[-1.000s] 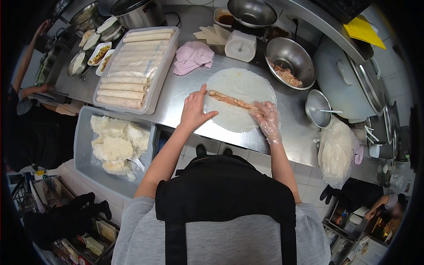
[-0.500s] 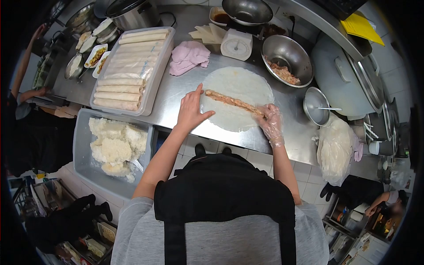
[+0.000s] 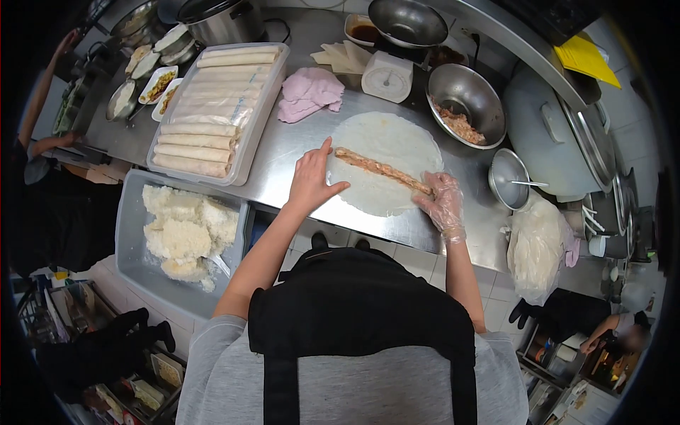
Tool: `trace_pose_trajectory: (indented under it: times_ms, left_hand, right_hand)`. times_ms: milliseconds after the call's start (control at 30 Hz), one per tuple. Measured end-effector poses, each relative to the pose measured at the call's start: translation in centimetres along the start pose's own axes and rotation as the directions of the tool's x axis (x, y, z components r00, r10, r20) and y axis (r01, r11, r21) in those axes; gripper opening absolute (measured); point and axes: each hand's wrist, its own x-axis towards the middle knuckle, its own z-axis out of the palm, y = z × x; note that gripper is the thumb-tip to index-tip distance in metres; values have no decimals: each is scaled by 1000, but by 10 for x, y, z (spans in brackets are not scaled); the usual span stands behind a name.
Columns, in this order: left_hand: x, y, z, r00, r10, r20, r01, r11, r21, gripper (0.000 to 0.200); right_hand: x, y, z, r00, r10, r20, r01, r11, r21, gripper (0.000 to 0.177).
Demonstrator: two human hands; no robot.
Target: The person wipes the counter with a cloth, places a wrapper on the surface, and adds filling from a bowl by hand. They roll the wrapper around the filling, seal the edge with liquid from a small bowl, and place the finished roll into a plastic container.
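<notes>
A round white wrapper (image 3: 386, 142) lies flat on the steel counter (image 3: 290, 145). Across it runs a long strip of pinkish-orange filling (image 3: 382, 170). My left hand (image 3: 312, 180) is bare and rests flat with fingers spread on the wrapper's left edge, the index finger near the strip's left end. My right hand (image 3: 443, 202), in a clear plastic glove, presses the strip's right end at the wrapper's right edge.
A clear tray of finished rolls (image 3: 212, 106) sits at the left, a grey tub of white rice (image 3: 184, 230) below it. Pink cloth (image 3: 308, 92), a scale (image 3: 386, 74), a bowl of filling (image 3: 464, 106), a small bowl (image 3: 510, 177) and a bagged wrapper stack (image 3: 535, 244) surround the wrapper. Other people work on both sides.
My gloved right hand has slid rightward along the filling strip to its far end, stretching it out. My left hand has stayed at the wrapper's left edge.
</notes>
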Motion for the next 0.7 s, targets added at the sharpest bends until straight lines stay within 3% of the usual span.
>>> trace_pose_trajectory:
  times_ms: [67, 167, 267, 700]
  left_hand:
    - [0, 0, 0, 1000, -3, 0, 3, 1000, -4, 104]
    - [-1, -1, -1, 1000, 13, -12, -14, 1000, -18, 104]
    - [-1, -2, 0, 999, 25, -27, -26, 999, -39, 105]
    - [-1, -12, 4, 997, 49, -53, -55, 992, -117, 104]
  right_hand:
    - [11, -30, -1, 995, -93, -41, 86, 985, -150, 30]
    - [35, -54, 16, 983, -161, 87, 177, 961, -213, 23]
    - [54, -73, 47, 980, -174, 101, 193, 952, -236, 18]
    - [88, -117, 91, 972, -206, 110, 224, 956, -187, 19]
